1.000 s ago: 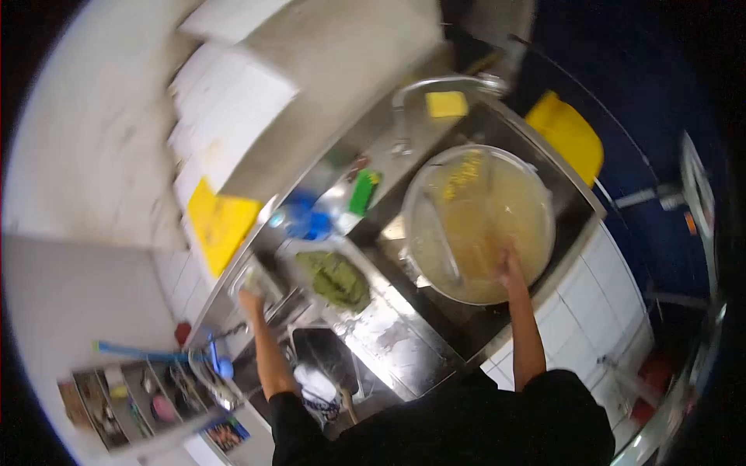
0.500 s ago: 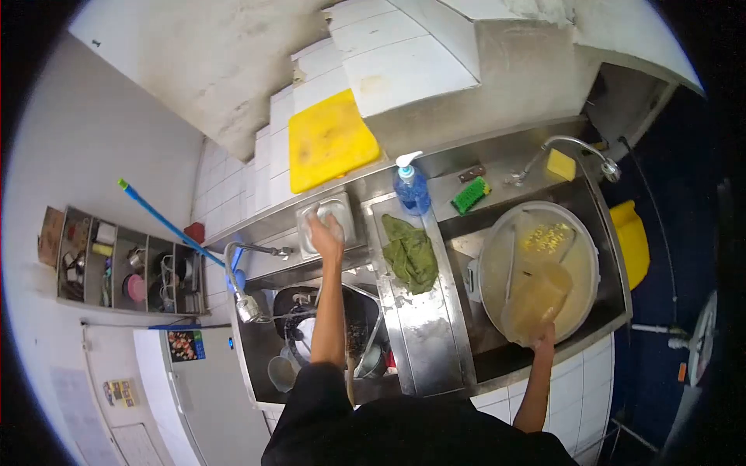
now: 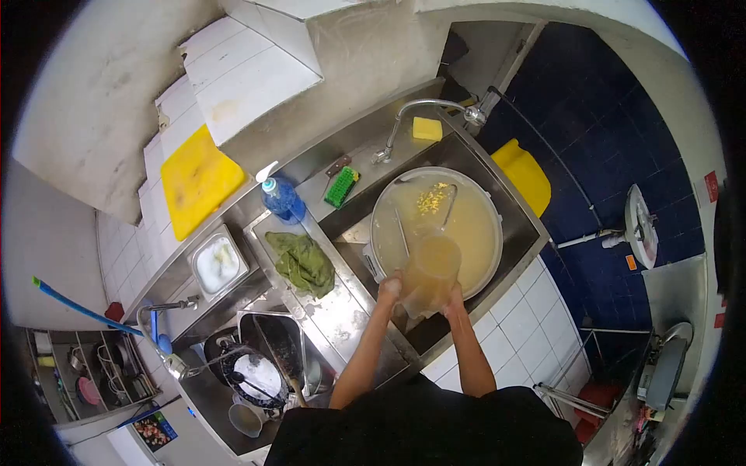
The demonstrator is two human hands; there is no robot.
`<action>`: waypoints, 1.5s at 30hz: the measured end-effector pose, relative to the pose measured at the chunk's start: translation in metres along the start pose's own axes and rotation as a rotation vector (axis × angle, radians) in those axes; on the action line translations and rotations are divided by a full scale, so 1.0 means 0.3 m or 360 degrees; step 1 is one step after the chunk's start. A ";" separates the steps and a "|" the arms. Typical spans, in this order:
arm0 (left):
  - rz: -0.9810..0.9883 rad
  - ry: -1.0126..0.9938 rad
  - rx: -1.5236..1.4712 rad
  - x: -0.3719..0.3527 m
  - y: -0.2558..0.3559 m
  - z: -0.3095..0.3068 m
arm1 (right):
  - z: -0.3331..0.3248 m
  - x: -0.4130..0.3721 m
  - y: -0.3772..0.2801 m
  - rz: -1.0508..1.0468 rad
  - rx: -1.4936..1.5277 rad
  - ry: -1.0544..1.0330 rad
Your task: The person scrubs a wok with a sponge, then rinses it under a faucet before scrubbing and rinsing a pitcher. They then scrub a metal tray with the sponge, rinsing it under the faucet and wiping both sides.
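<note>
A translucent plastic container (image 3: pixel 430 266) is held tilted over the near edge of a large round tub (image 3: pixel 496 252) filled with cloudy, yellowish water. My right hand (image 3: pixel 454 300) grips the container's near right side. At its near left side, my left hand (image 3: pixel 390 288) is closed, with a whitish patch, perhaps foam, on the fingers; what it holds is hidden. Yellow bits (image 3: pixel 433 199) float at the far side of the tub, near submerged metal handles.
A green cloth (image 3: pixel 301 262) lies on the steel divider beside a blue soap bottle (image 3: pixel 283 200). Behind are a green brush (image 3: pixel 342 187), a yellow sponge (image 3: pixel 427 129) and a faucet (image 3: pixel 431 103). A foamy metal tray (image 3: pixel 217 264) and pans (image 3: pixel 259 376) are left; water runs there.
My left hand has moved right from the foamy tray to the container's side. The container has come closer to me and more upright. The view has turned to the right.
</note>
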State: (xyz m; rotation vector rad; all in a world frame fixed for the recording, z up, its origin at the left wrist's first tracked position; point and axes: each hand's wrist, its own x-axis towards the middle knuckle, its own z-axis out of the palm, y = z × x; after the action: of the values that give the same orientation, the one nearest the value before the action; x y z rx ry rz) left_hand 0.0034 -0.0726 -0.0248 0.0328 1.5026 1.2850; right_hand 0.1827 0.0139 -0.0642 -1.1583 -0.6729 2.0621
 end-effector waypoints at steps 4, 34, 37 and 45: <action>0.0154 -0.0086 -0.0517 -0.013 0.012 -0.005 | -0.042 0.040 -0.056 0.0224 0.0131 0.0242; 0.2158 0.0833 0.1382 -0.913 0.376 -0.587 | 0.988 -0.561 0.029 0.0236 -0.0953 -0.1093; 0.1988 0.0477 0.1373 -0.846 0.406 -0.699 | 1.055 -0.537 0.068 0.0307 -0.0679 -0.0949; 0.0775 0.1439 0.1578 -0.177 0.654 -1.304 | 0.860 -0.618 0.066 -0.0258 -0.1076 -0.0566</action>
State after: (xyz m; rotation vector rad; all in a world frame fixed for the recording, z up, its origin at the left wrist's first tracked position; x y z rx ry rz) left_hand -0.3682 -0.2883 0.0738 0.5480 2.9431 0.7736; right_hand 0.0219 -0.1678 0.1420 -1.0263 -1.6718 1.9667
